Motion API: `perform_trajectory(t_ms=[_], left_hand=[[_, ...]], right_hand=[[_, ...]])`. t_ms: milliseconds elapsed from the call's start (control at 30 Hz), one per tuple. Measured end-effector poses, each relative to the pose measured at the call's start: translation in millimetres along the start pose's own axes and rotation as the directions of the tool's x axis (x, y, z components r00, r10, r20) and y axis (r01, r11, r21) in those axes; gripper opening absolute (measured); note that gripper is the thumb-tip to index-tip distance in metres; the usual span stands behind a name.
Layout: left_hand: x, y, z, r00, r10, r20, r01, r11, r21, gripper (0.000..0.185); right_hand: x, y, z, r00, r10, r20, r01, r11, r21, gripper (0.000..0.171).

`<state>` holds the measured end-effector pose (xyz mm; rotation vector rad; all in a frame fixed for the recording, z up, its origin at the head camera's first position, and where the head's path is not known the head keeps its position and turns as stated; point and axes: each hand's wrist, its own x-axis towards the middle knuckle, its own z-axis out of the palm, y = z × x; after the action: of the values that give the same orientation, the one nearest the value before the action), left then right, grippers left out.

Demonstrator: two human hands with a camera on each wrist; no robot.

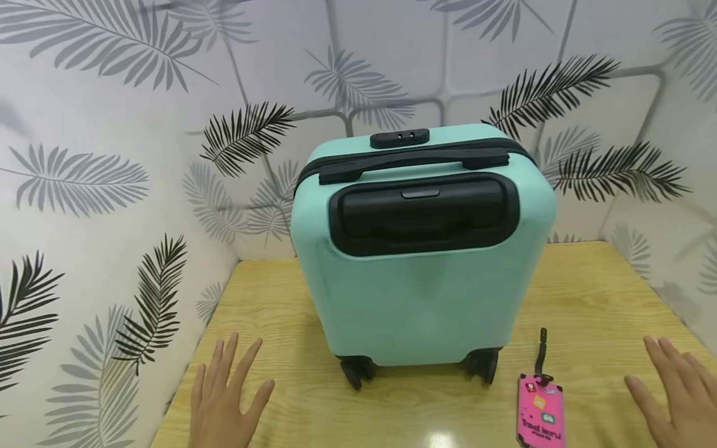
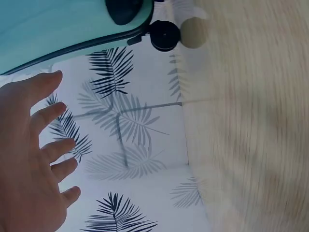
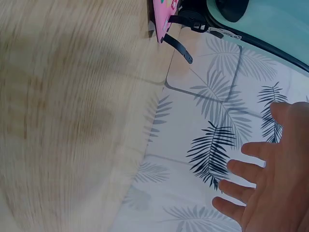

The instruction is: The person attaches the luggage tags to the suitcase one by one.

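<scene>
Both hands free from where I'm standing: left hand (image 1: 224, 398) has fingers spread, thumb well out, nothing in it; right hand (image 1: 683, 398) much the same, fingers near straight, thumb apart, holding nothing, partly cut off by the frame edge. Neither touches the case (image 1: 426, 298), which stands upright on its wheels (image 1: 483, 366) on the table (image 1: 607, 323), between the hands and farther back. Tag (image 1: 540, 414) lies face up near the right front wheel, between case and right hand, its strap (image 1: 541, 359) pointing away from the person. I'd call this a ready pose, nothing begun. Handling notes, my judgement only: right hand is the nearer one to the tag, so give it the tag; pinch the card by its side edges, not by the strap, so the strap hangs free and doesn't twist. Strap end looks thin, too small to tell how it fastens, so check it before forcing anything. Left hand does best flat on the case's side, since wheels on a smooth top could roll under a sideways push. Any pull at the top grip (image 1: 414, 163) should go straight up, low force, other palm bracing. Keep sleeves and wrists off the tag; it's light and probably slides easily
</scene>
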<state>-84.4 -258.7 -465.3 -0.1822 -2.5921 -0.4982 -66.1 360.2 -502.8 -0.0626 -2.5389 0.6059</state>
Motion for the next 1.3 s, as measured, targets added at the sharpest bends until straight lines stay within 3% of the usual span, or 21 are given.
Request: perform_trajectory(t_ms=[133, 233, 300, 467, 667, 733, 867, 967, 1033, 1167, 1233, 1300], left_hand=[[0.4, 7.1, 1.3, 0.998, -0.057, 0.008, 0.057, 0.98, -0.19, 0.067], [2.2, 15.1, 0.1, 0.996, -0.074, 0.056, 0.089, 0.936, -0.34, 0.065], [2.7, 20.3, -1.7, 0.988, -0.093, 0.125, 0.137, 0.901, -0.412, 0.062], [3.5, 28.5, -3.8, 0.948, -0.162, 0.274, 0.278, 0.84, -0.466, 0.059], [3.2, 32.1, 1.0, 0.941, -0.161, 0.296, 0.3, 0.8, -0.519, 0.061], [2.3, 33.7, 2.1, 0.94, -0.158, 0.302, 0.305, 0.785, -0.539, 0.062], [1.6, 37.3, 4.7, 0.948, -0.122, 0.295, 0.278, 0.769, -0.576, 0.062], [1.6, 40.7, 6.5, 0.952, -0.097, 0.289, 0.259, 0.758, -0.599, 0.061], [1.7, 44.2, 7.5, 0.95, -0.1, 0.295, 0.268, 0.747, -0.609, 0.062], [1.9, 50.7, 8.9, 0.937, -0.119, 0.329, 0.31, 0.72, -0.621, 0.063], [1.4, 52.9, 9.4, 0.928, -0.121, 0.352, 0.329, 0.707, -0.626, 0.063], [0.5, 54.1, 9.9, 0.921, -0.121, 0.37, 0.345, 0.696, -0.63, 0.063]], right_hand=[[1.5, 4.7, -0.5, 0.997, 0.004, 0.081, -0.008, 0.999, 0.046, 0.063], [4.0, 4.9, -0.6, 0.993, -0.015, 0.12, -0.002, 0.99, 0.138, 0.061], [7.2, 2.0, -1.5, 0.985, 0.013, 0.17, -0.045, 0.982, 0.185, 0.06], [12.6, -6.4, -2.2, 0.938, 0.111, 0.329, -0.201, 0.947, 0.252, 0.06], [13.0, -5.4, 7.9, 0.917, 0.066, 0.393, -0.212, 0.916, 0.34, 0.06], [16.4, -7.0, 10.0, 0.886, 0.087, 0.455, -0.262, 0.904, 0.337, 0.064], [24.2, -13.7, 14.0, 0.775, 0.172, 0.608, -0.405, 0.874, 0.269, 0.076], [29.9, -16.7, 19.7, 0.718, 0.177, 0.673, -0.444, 0.861, 0.248, 0.08], [32.2, -16.5, 24.7, 0.696, 0.173, 0.697, -0.45, 0.861, 0.236, 0.08], [35.9, -14.0, 35.3, 0.621, 0.195, 0.759, -0.488, 0.854, 0.179, 0.087], [35.6, -13.5, 39.7, 0.597, 0.201, 0.777, -0.495, 0.854, 0.16, 0.089], [33.8, -12.8, 43.0, 0.592, 0.189, 0.784, -0.489, 0.857, 0.163, 0.089]])
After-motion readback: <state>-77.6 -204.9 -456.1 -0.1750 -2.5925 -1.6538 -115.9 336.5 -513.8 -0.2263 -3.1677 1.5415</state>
